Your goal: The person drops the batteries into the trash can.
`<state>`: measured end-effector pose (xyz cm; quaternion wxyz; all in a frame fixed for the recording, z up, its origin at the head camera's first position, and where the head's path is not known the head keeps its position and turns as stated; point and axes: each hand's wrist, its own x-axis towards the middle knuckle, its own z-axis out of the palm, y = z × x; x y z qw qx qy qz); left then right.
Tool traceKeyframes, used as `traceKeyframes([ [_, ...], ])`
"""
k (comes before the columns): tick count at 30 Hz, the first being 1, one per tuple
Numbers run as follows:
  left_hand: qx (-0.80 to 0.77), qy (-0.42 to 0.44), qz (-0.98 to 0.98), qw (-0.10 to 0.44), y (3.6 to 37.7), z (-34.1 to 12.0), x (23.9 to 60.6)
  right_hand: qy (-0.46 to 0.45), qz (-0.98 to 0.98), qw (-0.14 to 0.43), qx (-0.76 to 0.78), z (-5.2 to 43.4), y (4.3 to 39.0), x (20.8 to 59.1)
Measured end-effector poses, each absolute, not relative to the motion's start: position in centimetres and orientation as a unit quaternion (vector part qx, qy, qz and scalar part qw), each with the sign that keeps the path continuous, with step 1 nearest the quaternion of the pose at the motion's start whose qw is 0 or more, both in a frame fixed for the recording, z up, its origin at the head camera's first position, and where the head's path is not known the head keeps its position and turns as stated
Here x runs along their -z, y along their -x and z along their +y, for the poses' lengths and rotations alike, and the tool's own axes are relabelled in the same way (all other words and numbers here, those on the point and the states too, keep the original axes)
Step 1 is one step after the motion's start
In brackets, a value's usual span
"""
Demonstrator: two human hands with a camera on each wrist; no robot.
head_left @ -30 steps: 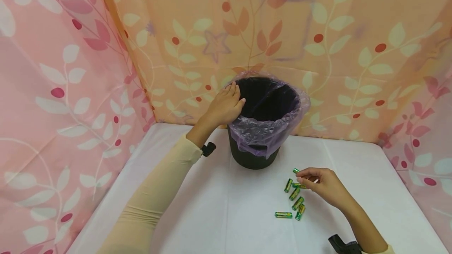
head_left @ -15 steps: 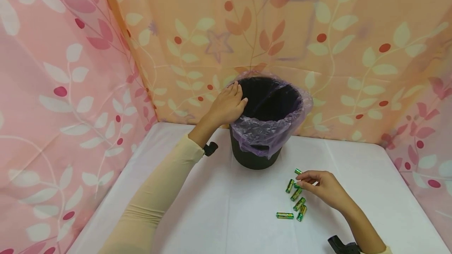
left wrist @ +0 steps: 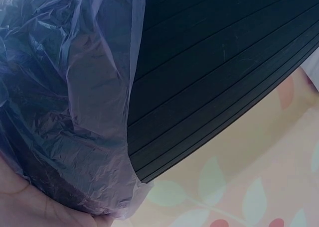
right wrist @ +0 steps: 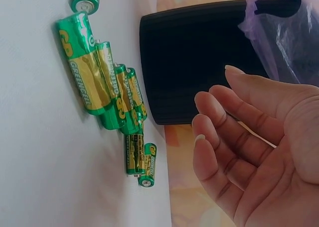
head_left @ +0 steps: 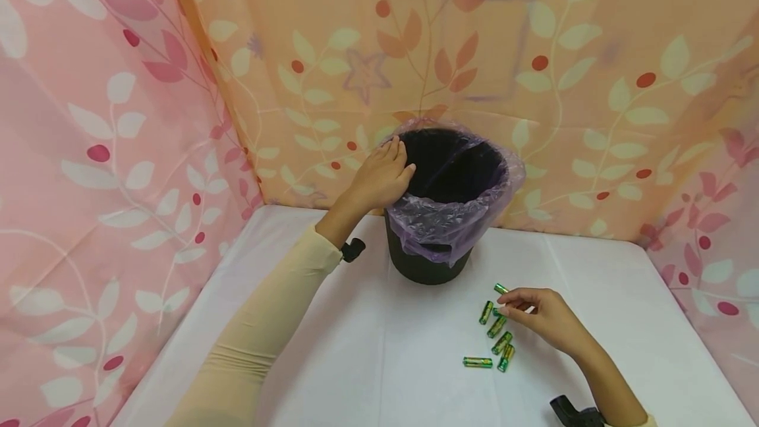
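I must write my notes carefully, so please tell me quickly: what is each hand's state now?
Left hand: closed, holding the round black bin through its translucent purple plastic bag.
Right hand: open, holding nothing.

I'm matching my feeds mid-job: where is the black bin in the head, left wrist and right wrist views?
Head: the black bin stands just right of centre.
Left wrist: the black bin fills the upper right, its edge slanting.
Right wrist: the black bin appears sideways, upper middle, right of the batteries.
Shared landmark: the purple liner, at the left in the left wrist view and upper right in the right wrist view.
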<state>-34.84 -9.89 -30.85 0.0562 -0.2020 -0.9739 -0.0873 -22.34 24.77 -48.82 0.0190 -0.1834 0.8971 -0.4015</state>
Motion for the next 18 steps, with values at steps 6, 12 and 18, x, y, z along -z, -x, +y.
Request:
traceKeyframes([
  [6, 0.086, 0.203, -0.974, 0.054, 34.8, -9.9, 30.9, 0.188, 0.897, 0.013, 0.401, 25.1, 22.3, 49.0],
  [12, 0.087, 0.202, -0.974, 0.052, 34.9, -10.0, 30.9, 0.196, 0.895, 0.003, 0.400, 25.3, 22.5, 49.5],
  [18, 0.088, 0.205, -0.973, 0.052, 34.8, -10.0, 30.9, 0.204, 0.891, 0.004, 0.405, 25.4, 22.7, 50.0],
])
